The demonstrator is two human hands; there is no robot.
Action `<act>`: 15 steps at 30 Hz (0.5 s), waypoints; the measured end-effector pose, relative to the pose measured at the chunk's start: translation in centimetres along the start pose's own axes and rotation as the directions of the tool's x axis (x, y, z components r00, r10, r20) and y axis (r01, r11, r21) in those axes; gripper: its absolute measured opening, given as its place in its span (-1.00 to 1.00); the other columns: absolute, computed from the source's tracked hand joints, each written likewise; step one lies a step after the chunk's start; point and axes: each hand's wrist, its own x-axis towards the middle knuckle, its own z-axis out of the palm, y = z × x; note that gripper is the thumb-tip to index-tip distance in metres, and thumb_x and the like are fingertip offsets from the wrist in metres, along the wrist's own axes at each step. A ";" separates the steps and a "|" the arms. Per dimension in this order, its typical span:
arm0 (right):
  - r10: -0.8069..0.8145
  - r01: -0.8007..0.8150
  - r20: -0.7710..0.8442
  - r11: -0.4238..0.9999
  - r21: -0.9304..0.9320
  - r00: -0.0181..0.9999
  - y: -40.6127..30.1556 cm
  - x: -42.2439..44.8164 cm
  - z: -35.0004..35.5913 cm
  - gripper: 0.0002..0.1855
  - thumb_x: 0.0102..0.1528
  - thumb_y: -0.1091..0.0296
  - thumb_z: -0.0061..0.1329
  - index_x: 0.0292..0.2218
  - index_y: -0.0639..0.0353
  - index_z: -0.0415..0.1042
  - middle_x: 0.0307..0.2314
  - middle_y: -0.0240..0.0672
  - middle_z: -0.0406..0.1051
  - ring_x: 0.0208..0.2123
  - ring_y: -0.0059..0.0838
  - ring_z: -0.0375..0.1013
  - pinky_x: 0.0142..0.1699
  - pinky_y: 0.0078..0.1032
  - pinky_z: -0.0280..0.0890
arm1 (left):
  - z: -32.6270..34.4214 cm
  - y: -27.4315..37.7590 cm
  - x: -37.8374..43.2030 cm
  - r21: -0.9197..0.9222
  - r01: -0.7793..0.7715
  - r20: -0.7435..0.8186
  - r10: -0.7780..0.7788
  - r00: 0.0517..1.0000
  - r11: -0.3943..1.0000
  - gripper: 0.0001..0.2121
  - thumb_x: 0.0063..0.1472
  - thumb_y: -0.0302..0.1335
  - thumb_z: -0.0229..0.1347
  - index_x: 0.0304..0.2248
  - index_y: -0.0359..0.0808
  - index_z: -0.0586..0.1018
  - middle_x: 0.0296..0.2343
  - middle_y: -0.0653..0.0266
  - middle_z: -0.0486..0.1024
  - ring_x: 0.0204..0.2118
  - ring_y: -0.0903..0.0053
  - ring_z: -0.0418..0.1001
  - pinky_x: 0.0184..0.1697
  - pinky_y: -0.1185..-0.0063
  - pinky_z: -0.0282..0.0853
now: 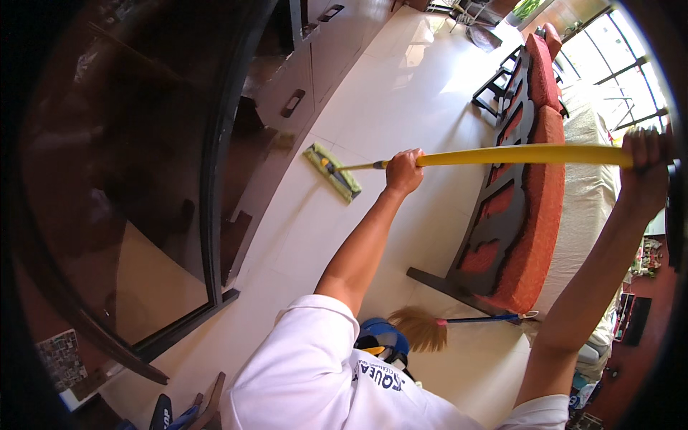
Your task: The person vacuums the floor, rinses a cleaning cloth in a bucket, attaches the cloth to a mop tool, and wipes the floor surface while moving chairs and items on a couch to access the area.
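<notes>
A flat mop with a green fabric pad [333,173] rests on the pale tiled floor beside the dark cabinet. Its yellow pole [516,155] runs across the view to the right. My left hand [404,171] is closed around the lower part of the pole, just past a dark collar. The upper end is gripped by my right hand [645,156], raised high at the right edge and slightly blurred. Both arms are stretched out, and the pole passes in front of a red-cushioned sofa.
The sofa [545,226] has a dark frame with a foot jutting over the floor [371,102]. A glass-fronted cabinet [215,161] lines the left. Near my body lie a soft broom [424,328] and a blue bucket-like object [389,336], partly hidden. A dustpan-like object [482,38] is far off.
</notes>
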 end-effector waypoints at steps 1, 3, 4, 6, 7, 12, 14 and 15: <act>0.015 -0.020 -0.117 0.999 -0.042 0.993 0.0 1.0 1.5 -0.77 0.02 0.33 -0.41 -0.65 0.08 0.01 -0.77 -0.50 -0.12 -0.73 -0.62 -0.16 -0.56 -0.62 -0.11 | -1.0 -0.2 -1.1 -0.042 -0.008 -0.058 0.005 0.998 0.999 -0.96 -0.10 -0.56 -0.10 -0.58 -0.26 0.37 -0.61 0.17 0.39 -0.49 0.22 0.34 -0.43 0.37 0.24; 0.055 -0.063 -0.147 0.997 -0.047 0.988 0.8 2.0 3.0 -0.82 0.04 0.35 -0.40 -0.58 0.10 0.09 -0.76 -0.49 -0.06 -0.75 -0.62 -0.12 -0.57 -0.64 -0.04 | -3.5 -0.6 -4.0 -0.035 0.005 -0.076 -0.008 0.997 0.999 -0.96 -0.11 -0.52 -0.06 -0.58 -0.28 0.34 -0.65 0.16 0.37 -0.50 0.20 0.32 -0.43 0.36 0.23; 0.081 -0.085 -0.105 0.996 -0.034 0.991 1.5 2.2 3.2 -0.82 0.07 0.34 -0.38 -0.55 0.11 0.16 -0.77 -0.48 0.00 -0.77 -0.62 -0.07 -0.59 -0.66 0.04 | -4.3 -1.0 -6.0 -0.052 0.031 -0.039 -0.033 0.999 0.998 -0.94 -0.12 -0.50 -0.06 -0.58 -0.28 0.33 -0.65 0.15 0.36 -0.50 0.20 0.32 -0.43 0.36 0.23; 0.146 -0.154 -0.091 0.984 -0.090 0.985 3.3 0.6 5.2 -0.80 0.08 0.34 -0.40 -0.56 0.10 0.15 -0.79 -0.50 -0.03 -0.77 -0.64 -0.07 -0.61 -0.67 0.02 | -6.5 -1.8 -10.2 -0.098 0.080 0.004 -0.080 0.997 0.992 -0.88 -0.16 -0.46 -0.02 -0.57 -0.29 0.31 -0.66 0.15 0.35 -0.50 0.20 0.33 -0.44 0.35 0.23; 0.159 -0.178 -0.137 0.974 -0.139 0.978 4.3 -0.8 6.7 -0.80 0.09 0.35 -0.41 -0.57 0.10 0.14 -0.81 -0.52 -0.06 -0.78 -0.64 -0.07 -0.62 -0.67 0.02 | -7.3 -2.7 -12.4 -0.088 0.106 0.004 -0.106 0.994 0.990 -0.88 -0.16 -0.46 -0.02 -0.57 -0.29 0.31 -0.66 0.15 0.35 -0.50 0.20 0.33 -0.44 0.35 0.23; 0.354 -0.369 -0.160 0.926 -0.078 0.922 9.0 -7.5 10.0 -0.73 0.10 0.27 -0.41 -0.64 0.02 0.06 -0.84 -0.55 -0.09 -0.80 -0.66 -0.04 -0.66 -0.65 0.02 | -10.9 -7.4 -22.3 -0.007 0.186 0.001 -0.186 0.983 0.983 -0.85 -0.19 -0.46 0.00 -0.56 -0.29 0.30 -0.66 0.15 0.34 -0.53 0.22 0.33 -0.47 0.37 0.24; 0.353 -0.359 -0.089 0.932 -0.056 0.931 12.3 -9.4 8.2 -0.77 0.08 0.26 -0.35 -0.58 0.06 0.18 -0.84 -0.54 0.00 -0.81 -0.66 0.04 -0.69 -0.68 0.05 | -11.5 -9.3 -25.3 -0.009 0.259 0.057 -0.259 0.964 0.966 -0.85 -0.19 -0.47 0.01 -0.57 -0.29 0.30 -0.67 0.13 0.33 -0.55 0.20 0.33 -0.50 0.39 0.24; 0.300 -0.316 -0.131 0.940 -0.127 0.945 13.9 -9.3 4.9 -0.81 0.06 0.24 -0.31 -0.50 0.11 0.24 -0.83 -0.51 0.06 -0.82 -0.64 0.10 -0.71 -0.66 0.08 | -10.9 -9.2 -25.8 -0.059 0.318 0.127 -0.309 0.942 0.946 -0.85 -0.20 -0.47 0.01 -0.58 -0.30 0.30 -0.68 0.12 0.33 -0.56 0.19 0.32 -0.52 0.40 0.23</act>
